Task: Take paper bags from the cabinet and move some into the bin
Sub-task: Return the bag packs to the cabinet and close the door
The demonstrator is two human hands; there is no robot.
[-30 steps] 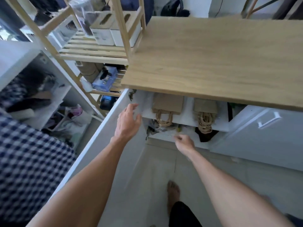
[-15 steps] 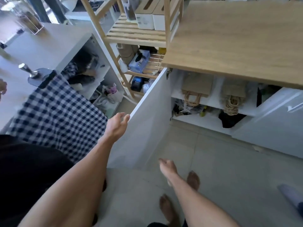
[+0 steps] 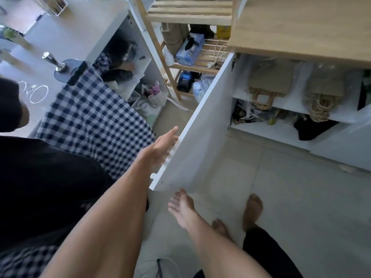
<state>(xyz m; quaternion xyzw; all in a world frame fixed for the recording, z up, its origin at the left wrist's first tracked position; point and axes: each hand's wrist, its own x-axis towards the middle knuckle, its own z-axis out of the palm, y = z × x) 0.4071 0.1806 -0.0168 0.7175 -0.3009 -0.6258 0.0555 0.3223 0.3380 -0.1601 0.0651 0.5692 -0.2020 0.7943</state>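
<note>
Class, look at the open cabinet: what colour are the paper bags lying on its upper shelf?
Brown, with twisted paper-cord handles: the paper bags show best in the head view.

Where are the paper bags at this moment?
In the head view, upper right: two piles of paper bags lie on the open cabinet's upper shelf, handles hanging forward, under the wooden top.

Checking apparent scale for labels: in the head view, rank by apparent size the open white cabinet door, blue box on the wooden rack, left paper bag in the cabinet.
1. Open white cabinet door, by far the largest, though it is also nearest the camera.
2. Left paper bag.
3. Blue box; close to the bag, so their order is unsure.
</note>
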